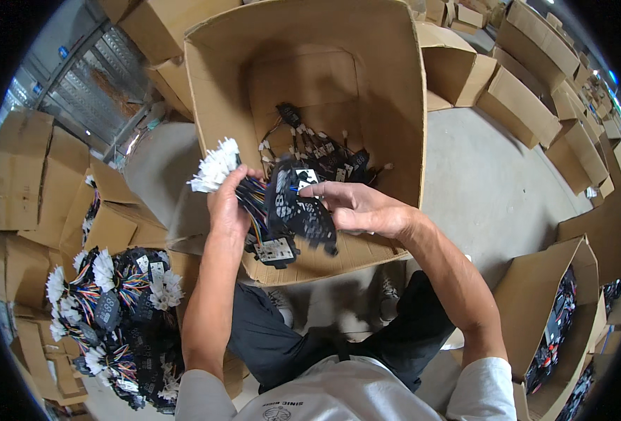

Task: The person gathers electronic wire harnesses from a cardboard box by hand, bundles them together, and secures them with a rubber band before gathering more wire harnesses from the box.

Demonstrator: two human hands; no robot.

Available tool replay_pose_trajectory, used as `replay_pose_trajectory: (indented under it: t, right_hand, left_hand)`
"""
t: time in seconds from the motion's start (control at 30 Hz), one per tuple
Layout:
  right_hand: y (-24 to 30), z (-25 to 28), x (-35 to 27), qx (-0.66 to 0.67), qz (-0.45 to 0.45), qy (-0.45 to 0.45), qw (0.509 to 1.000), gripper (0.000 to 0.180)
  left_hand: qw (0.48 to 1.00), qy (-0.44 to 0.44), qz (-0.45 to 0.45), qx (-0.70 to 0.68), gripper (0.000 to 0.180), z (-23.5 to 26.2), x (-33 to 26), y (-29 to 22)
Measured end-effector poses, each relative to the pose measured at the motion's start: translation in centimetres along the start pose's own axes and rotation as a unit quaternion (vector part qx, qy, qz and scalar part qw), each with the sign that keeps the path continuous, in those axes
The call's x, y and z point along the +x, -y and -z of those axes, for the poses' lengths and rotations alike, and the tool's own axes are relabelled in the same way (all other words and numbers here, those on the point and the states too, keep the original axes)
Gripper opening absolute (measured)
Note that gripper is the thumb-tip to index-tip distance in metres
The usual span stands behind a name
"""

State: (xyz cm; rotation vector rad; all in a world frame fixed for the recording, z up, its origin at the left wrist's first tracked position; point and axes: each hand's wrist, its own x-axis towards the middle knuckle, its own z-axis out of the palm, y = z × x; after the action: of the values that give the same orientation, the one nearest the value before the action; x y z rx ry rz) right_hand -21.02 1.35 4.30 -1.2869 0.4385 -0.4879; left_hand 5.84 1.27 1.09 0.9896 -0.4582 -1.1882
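My left hand (229,207) is closed around a bundle of multicoloured wires (255,216). A cluster of white plug connectors (215,167) sticks out beyond its thumb side. Several black display modules (293,210) hang together on the other ends of the wires, somewhat smeared by motion. My right hand (366,208) grips one of these modules at their right side, with fingertips by a white patch. Both hands are over the near part of a large open cardboard box (219,84). More black modules with white plugs (331,156) lie on its bottom.
A heap of bundled modules and wires (124,316) stands at my left, beside open cartons (19,168). At right, a tall carton (528,302) holds dark parts. Further cardboard boxes (517,105) line the far right. My legs (268,330) are just below the big box.
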Motion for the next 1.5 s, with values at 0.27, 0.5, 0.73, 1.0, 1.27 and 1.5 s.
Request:
replay_pose_trajectory:
  t: [0.27, 0.5, 0.73, 1.0, 1.27, 1.5]
  right_hand:
    - [-0.4, -2.1, 2.0, -0.205, 0.005, -0.057, 0.977, 0.084]
    - [-0.3, -0.5, 2.4, -0.093, -0.003, -0.138, 0.986, 0.054]
    - [-1.0, 0.2, 1.9, -0.063, 0.022, -0.148, 0.987, 0.043]
    - [-2.2, 0.1, 1.6, -0.100, 0.008, -0.159, 0.982, 0.045]
    - [-1.4, -0.6, 0.7, -0.191, 0.043, -0.144, 0.970, 0.046]
    - [2.8, 0.2, -1.1, -0.437, 0.110, -0.171, 0.876, 0.044]
  left_hand:
    - [0.995, -0.050, 0.086, -0.018, 0.021, 0.9, 0.8, 1.3]
    - [0.998, -0.034, -0.033, -0.030, 0.027, 0.3, -0.2, 2.8]
    - [0.997, -0.017, -0.065, -0.047, 0.032, -0.9, -0.8, 2.1]
    - [0.995, -0.028, -0.020, 0.094, 0.020, -1.2, -0.6, 2.1]
    - [0.999, -0.002, -0.043, 0.003, 0.021, -1.8, -0.4, 1.8]
    - [0.958, 0.106, -0.243, 0.111, 0.031, -1.8, -1.3, -0.1]
